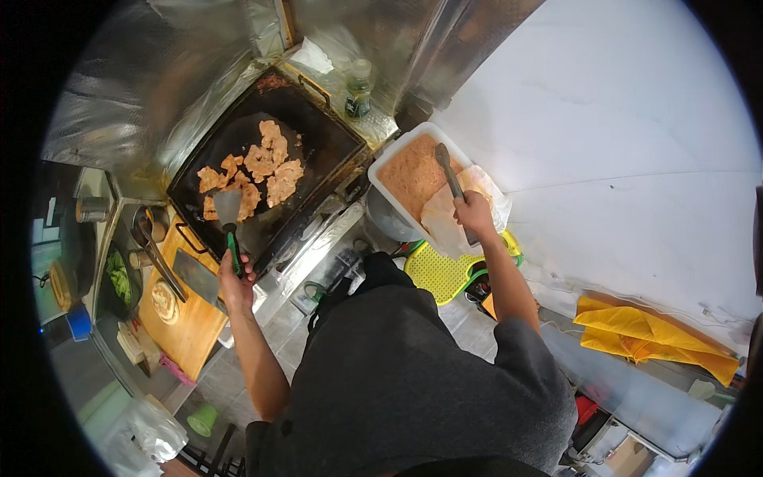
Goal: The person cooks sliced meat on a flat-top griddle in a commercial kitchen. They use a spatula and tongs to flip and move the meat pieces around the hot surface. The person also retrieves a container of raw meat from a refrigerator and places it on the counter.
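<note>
My left hand (237, 280) grips the green and black handle of a metal spatula (227, 207), whose blade rests over pieces of meat (262, 161) on a black griddle (322, 137). On the right, my right hand (475, 213) is closed on the handle of dark tongs (442, 156). The tongs' end lies over reddish minced or marinated meat (411, 170) in a white plastic tub (380, 182). A piece of clear plastic film (441, 217) partly covers that meat, under my right hand.
Left of the griddle, a wooden cutting board (179, 343) bears a flatbread (164, 302), a cleaver (197, 275) and long tongs (167, 268). Behind the griddle stands a plastic bottle (359, 89). A yellow plastic stool (438, 274) is below the tub. Foil-like sheeting (149, 77) lines the wall.
</note>
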Demonstrator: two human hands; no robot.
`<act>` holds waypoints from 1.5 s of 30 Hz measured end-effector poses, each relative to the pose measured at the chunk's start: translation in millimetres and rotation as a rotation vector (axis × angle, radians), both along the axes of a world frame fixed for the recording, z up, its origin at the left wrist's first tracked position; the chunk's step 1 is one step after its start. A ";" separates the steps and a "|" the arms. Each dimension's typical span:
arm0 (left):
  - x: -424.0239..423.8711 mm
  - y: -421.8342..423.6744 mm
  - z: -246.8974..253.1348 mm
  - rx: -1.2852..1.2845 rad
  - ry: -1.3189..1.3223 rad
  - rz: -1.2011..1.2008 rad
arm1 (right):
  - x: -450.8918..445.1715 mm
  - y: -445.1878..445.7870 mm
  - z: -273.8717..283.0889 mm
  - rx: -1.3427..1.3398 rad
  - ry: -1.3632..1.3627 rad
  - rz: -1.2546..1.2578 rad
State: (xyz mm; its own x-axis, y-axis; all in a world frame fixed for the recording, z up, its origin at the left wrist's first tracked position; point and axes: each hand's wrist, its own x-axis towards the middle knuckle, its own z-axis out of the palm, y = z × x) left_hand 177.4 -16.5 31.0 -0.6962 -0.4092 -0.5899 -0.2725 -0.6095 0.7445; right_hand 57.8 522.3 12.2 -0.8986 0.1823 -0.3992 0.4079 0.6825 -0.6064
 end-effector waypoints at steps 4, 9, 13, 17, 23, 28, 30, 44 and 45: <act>7.8 -11.4 -9.3 -0.016 -0.036 0.003 | 7.7 -5.7 31.0 -0.383 -0.055 -0.042; -9.2 -14.8 -17.2 -0.117 -0.126 -0.052 | -4.8 -70.0 52.2 -0.640 -0.080 0.122; -39.3 -14.7 -3.6 -0.140 -0.103 -0.089 | -44.6 -151.8 34.7 -0.625 -0.121 0.296; -89.4 -22.4 -13.3 -0.189 -0.091 -0.136 | -102.3 -224.6 -8.8 -0.696 -0.160 0.431; -115.9 -54.7 -17.1 -0.500 -0.282 -0.290 | -157.3 -346.9 -8.6 -0.482 -0.176 0.587; -118.4 -73.3 -16.4 -0.853 -0.402 -0.418 | -188.1 -391.8 -23.4 -0.339 -0.243 0.644; -117.6 -71.8 -12.5 -0.814 -0.371 -0.363 | -196.6 -396.6 -26.6 -0.288 -0.267 0.660; -160.4 -52.1 -3.5 -0.252 -0.211 -0.143 | -177.1 -391.4 -21.9 0.369 0.424 0.977; -159.9 -52.2 -5.0 -0.244 -0.202 -0.114 | -173.9 -394.3 -16.6 0.383 0.379 1.028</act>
State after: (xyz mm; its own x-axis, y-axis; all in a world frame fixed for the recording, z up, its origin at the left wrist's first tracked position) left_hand 17.5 -68.6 26.1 -0.6246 -0.4817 -0.6147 -0.4851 -0.3775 0.7887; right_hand -116.1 128.0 -4.4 -0.7430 -0.6525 -0.1490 -0.6092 0.7515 -0.2531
